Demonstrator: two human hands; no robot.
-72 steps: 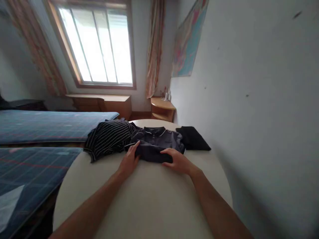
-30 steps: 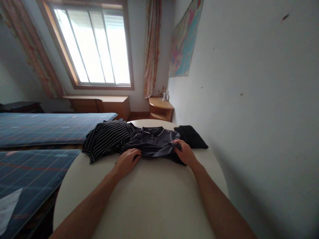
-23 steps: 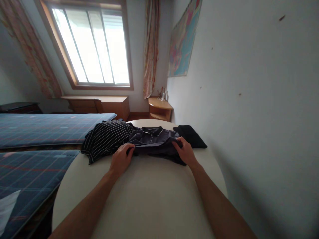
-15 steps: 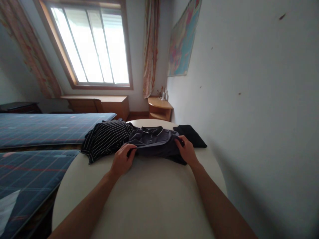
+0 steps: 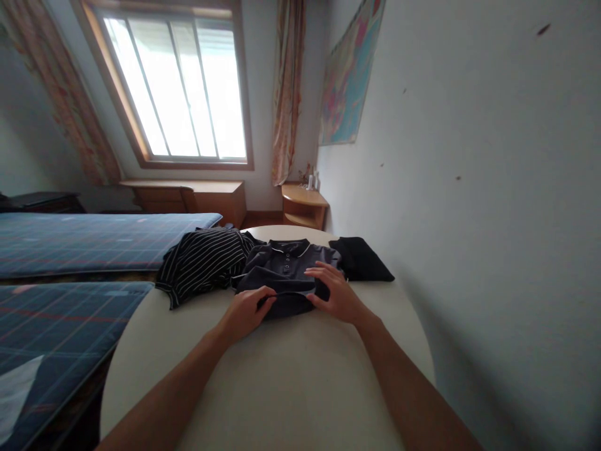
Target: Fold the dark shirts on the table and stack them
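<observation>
A dark grey polo shirt (image 5: 277,274) with a black collar and buttoned placket lies face up on the round white table (image 5: 291,388), its near part folded. My left hand (image 5: 246,312) pinches the shirt's near edge at the left between thumb and fingers. My right hand (image 5: 342,299) is at the near right part of the shirt, fingers spread over the cloth and thumb apart from them by the near edge. To the left lies a rumpled black shirt with white stripes (image 5: 206,263). A folded black garment (image 5: 365,258) rests on the right.
Two beds with blue plaid mattresses (image 5: 70,313) stand left of the table. A white wall (image 5: 493,250) with a map (image 5: 347,88) runs along the right. Beneath the window stands a wooden desk (image 5: 220,200), with a corner shelf (image 5: 305,197) beside it.
Both hands have moved nearer to me and inward with the shirt's near edge, which now lies lower. My right hand's fingers have opened from their grip on the cloth. The view has shifted slightly.
</observation>
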